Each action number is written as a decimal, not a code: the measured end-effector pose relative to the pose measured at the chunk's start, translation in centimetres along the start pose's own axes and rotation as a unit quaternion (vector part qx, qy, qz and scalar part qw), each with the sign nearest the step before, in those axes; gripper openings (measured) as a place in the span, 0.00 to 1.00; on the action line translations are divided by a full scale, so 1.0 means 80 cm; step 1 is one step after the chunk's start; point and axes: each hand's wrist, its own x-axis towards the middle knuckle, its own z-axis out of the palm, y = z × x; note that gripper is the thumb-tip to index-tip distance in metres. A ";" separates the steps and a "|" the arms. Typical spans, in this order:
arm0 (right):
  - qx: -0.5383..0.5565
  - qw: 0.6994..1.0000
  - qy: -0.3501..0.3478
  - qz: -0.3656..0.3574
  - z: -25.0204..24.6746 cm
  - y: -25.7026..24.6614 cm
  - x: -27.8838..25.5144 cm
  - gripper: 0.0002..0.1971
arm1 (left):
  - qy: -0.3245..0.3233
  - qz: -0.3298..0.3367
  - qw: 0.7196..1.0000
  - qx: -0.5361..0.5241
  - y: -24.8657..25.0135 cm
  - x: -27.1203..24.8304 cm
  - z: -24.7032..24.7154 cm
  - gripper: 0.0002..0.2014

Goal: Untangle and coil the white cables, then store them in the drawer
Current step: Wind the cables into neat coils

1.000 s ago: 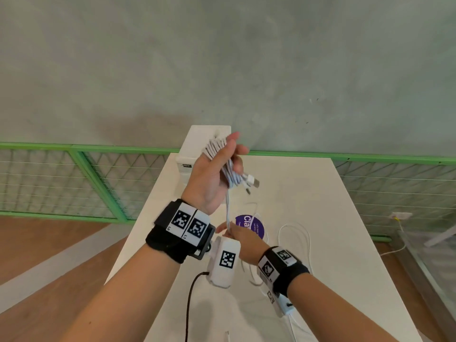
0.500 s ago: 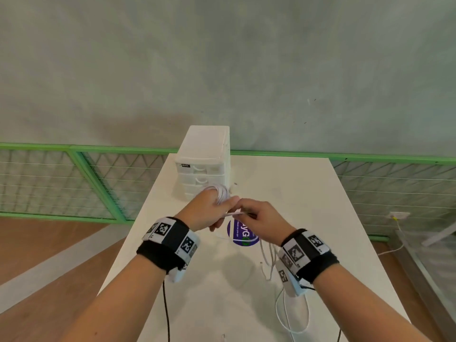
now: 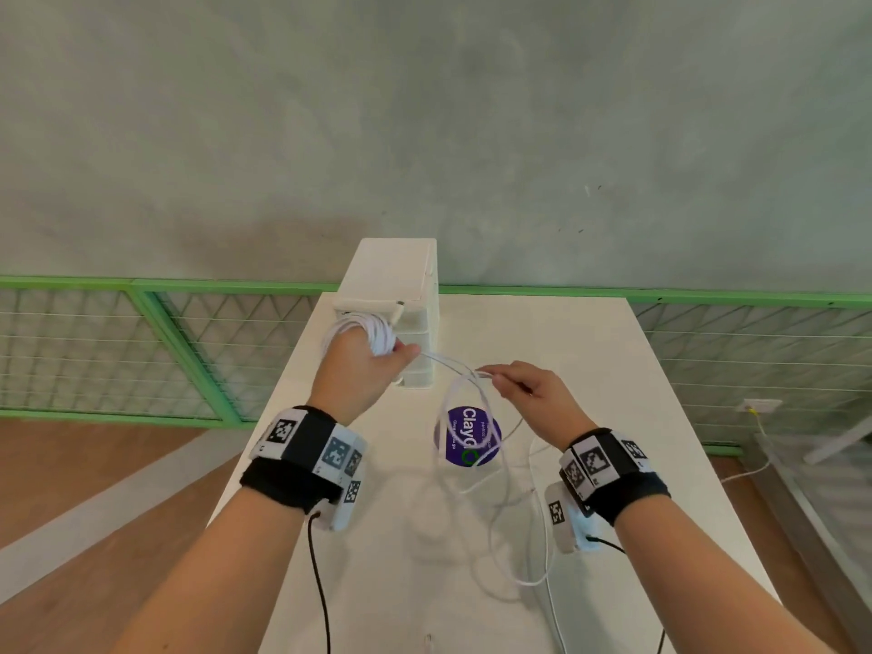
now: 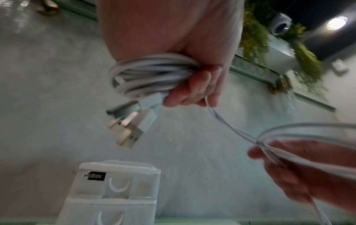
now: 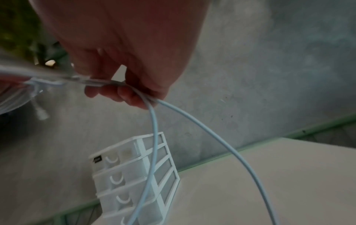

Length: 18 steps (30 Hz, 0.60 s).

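At 9 o'clock in the head view there is a green wire fence (image 3: 155,342) behind the white worktop (image 3: 613,370).

The left hand (image 3: 363,370) is held up at about 10 o'clock from the middle of the worktop. Its fingers (image 4: 194,91) are curled tight round a coil of white cable (image 4: 154,73). The coil is wound many times round the hand. Two USB plugs (image 4: 131,129) stick out below the coil and point down.

Just behind the left hand, at 12 o'clock, stands a small white drawer box (image 3: 401,295) with closed drawers. Each drawer has a curved handle.

From the coil, two thin strands of cable (image 3: 448,365) run across to the right hand (image 3: 533,394), which is at about 1 o'clock. The right hand pinches the strands between thumb and fingers (image 5: 119,94). It is off the worktop.

Below the right hand, the loose cable (image 3: 500,493) hangs down in big loops and lies on the worktop. Some loops cross a round purple sticker (image 3: 467,436) in the middle of the worktop.

Both wrists wear black bands with square black-and-white markers (image 3: 283,431).
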 end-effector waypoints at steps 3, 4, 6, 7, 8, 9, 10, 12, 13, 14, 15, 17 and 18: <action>0.016 0.999 0.028 0.014 -0.009 0.006 0.000 0.09 | 0.012 -0.021 1.000 -0.019 -0.006 0.003 -0.010 0.14; 0.013 0.999 0.041 0.016 -0.010 0.006 0.002 0.09 | 0.005 -0.026 1.000 -0.017 -0.008 0.001 -0.011 0.14; 0.006 0.997 0.080 0.022 -0.012 0.007 0.007 0.08 | 0.002 -0.026 0.999 -0.025 -0.010 -0.004 -0.012 0.14; 0.000 0.995 0.096 0.028 -0.013 0.008 0.009 0.08 | 0.004 -0.023 0.999 -0.036 -0.012 -0.005 -0.012 0.14; -0.011 0.994 0.104 0.036 -0.014 0.010 0.011 0.08 | 0.010 -0.021 0.998 -0.050 -0.014 -0.005 -0.013 0.14; -0.025 0.993 0.105 0.044 -0.015 0.014 0.012 0.09 | 0.020 -0.018 0.998 -0.062 -0.015 -0.005 -0.014 0.14; -0.042 0.992 0.103 0.053 -0.015 0.018 0.013 0.09 | 0.034 -0.013 0.997 -0.071 -0.016 -0.004 -0.016 0.15; -0.078 0.989 0.100 0.076 -0.016 0.028 0.012 0.10 | 0.061 0.000 0.995 -0.077 -0.015 -0.001 -0.021 0.17; -0.091 0.986 0.103 0.089 -0.017 0.033 0.011 0.10 | 0.073 0.005 0.994 -0.078 -0.015 0.000 -0.024 0.17; -0.096 0.984 0.107 0.102 -0.019 0.039 0.010 0.10 | 0.083 0.004 0.993 -0.082 -0.016 0.002 -0.027 0.17; -0.098 0.982 0.108 0.116 -0.020 0.044 0.008 0.10 | 0.091 0.002 0.992 -0.089 -0.018 0.004 -0.030 0.17; -0.104 0.978 0.106 0.149 -0.024 0.056 0.004 0.11 | 0.095 0.007 0.991 -0.094 -0.021 0.006 -0.034 0.19; -0.108 0.974 0.104 0.169 -0.025 0.063 0.003 0.11 | 0.092 0.012 0.992 -0.091 -0.022 0.005 -0.033 0.19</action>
